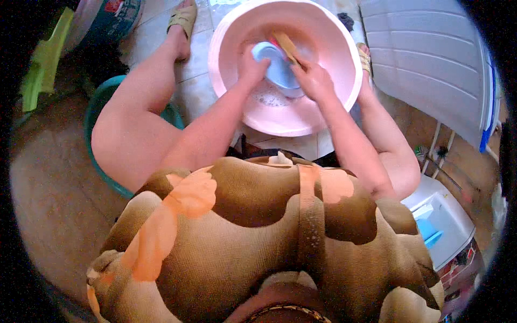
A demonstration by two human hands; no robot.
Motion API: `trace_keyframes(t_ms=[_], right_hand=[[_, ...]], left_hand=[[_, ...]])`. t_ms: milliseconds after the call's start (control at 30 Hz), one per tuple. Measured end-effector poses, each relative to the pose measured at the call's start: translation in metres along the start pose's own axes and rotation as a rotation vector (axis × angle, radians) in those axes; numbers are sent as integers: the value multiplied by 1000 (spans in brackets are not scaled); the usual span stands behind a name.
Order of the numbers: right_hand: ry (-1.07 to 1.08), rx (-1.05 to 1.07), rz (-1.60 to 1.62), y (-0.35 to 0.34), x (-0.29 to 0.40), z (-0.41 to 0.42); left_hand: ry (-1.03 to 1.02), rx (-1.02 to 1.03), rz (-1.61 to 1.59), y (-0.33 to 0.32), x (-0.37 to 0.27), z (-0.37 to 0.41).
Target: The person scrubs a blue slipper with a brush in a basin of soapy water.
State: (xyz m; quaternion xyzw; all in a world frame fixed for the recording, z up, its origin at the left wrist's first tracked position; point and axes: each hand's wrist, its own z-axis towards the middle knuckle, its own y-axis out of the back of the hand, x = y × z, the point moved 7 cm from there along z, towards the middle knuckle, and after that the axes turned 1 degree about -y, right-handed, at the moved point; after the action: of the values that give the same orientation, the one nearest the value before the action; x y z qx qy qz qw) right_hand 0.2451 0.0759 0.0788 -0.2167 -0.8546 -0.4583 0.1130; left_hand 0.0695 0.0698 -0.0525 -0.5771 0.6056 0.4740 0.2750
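A large pink plastic basin [291, 121] stands on the floor between the person's feet, with foamy water [271, 95] in it. Over its inside, my left hand [253, 66] grips the left side of a light blue plastic container [278, 69], which is tilted. My right hand [315, 78] is closed on a wooden-backed brush [286, 44], whose far end points up and left beside the container's upper right side. Something pink or red shows at the brush's left edge. The brush's working side is largely hidden.
A teal tub [93, 161] is behind the leg on the left. At the right are a white panel with ridges [420, 60], a metal rack [438, 149] and a pale bin [456, 218] holding a blue item. A dark tub [109, 24] stands upper left on the tiled floor.
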Motion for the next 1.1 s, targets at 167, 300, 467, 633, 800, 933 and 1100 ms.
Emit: trace_keyframes(t_ms=[167,300,467,633,800,933,1100], right_hand=[[-21,52,355,-22,-56,2],[113,7,353,-16,-45,1],[208,-11,-19,13,3,-25],[151,-133,-74,50,-41,-18],[44,-166,-23,117,-50,-77],[109,-273,151,139,-55,-90],[167,-249,143,127,-26,-93]], left_hand=[[137,-36,-261,-16,1,1],[-69,-46,74,-17,-13,-26],[-18,50,26,-21,-17,-13],[11,111,99,-17,-35,-13],[-138,-237,338,-19,30,12],[97,-8,324,-27,44,-6],[395,136,481,-47,32,-15]])
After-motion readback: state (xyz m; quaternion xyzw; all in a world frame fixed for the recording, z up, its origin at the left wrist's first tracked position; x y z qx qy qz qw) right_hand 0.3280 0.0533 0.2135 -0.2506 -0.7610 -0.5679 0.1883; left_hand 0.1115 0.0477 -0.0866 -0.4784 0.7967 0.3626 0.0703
